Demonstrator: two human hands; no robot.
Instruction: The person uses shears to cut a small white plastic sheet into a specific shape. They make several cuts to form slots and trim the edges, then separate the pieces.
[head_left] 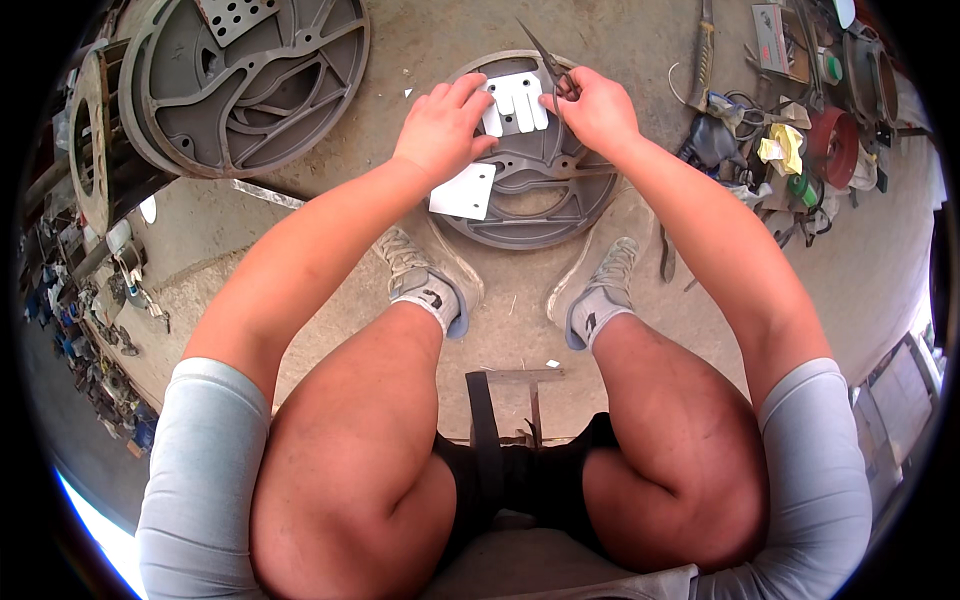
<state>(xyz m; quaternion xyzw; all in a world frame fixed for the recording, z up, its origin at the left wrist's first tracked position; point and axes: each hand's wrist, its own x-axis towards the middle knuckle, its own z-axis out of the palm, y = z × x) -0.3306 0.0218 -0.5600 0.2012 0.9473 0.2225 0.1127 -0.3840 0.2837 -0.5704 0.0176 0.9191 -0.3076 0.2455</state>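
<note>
A white slotted piece (pixel 517 103) with holes and cut-out tongues lies on a grey spoked metal wheel (pixel 530 232) on the ground before my feet. My left hand (pixel 440 130) rests at its left edge, with fingers spread and their tips touching it. In my right hand (pixel 597 108), dark scissors (pixel 543 60) are held with the blades pointing away and to the left; fingertips also touch the white piece's right edge. A second white piece (pixel 464 192) with small holes lies on the wheel's near left, below my left hand.
A larger spoked metal wheel (pixel 345 62) sits at the far left, with a perforated plate (pixel 236 16) on it. To the right lie tools, a handled saw or knife (pixel 706 45), a yellow wrapper (pixel 783 148) and a red round part (pixel 832 143). My shoes (pixel 432 270) flank the near wheel.
</note>
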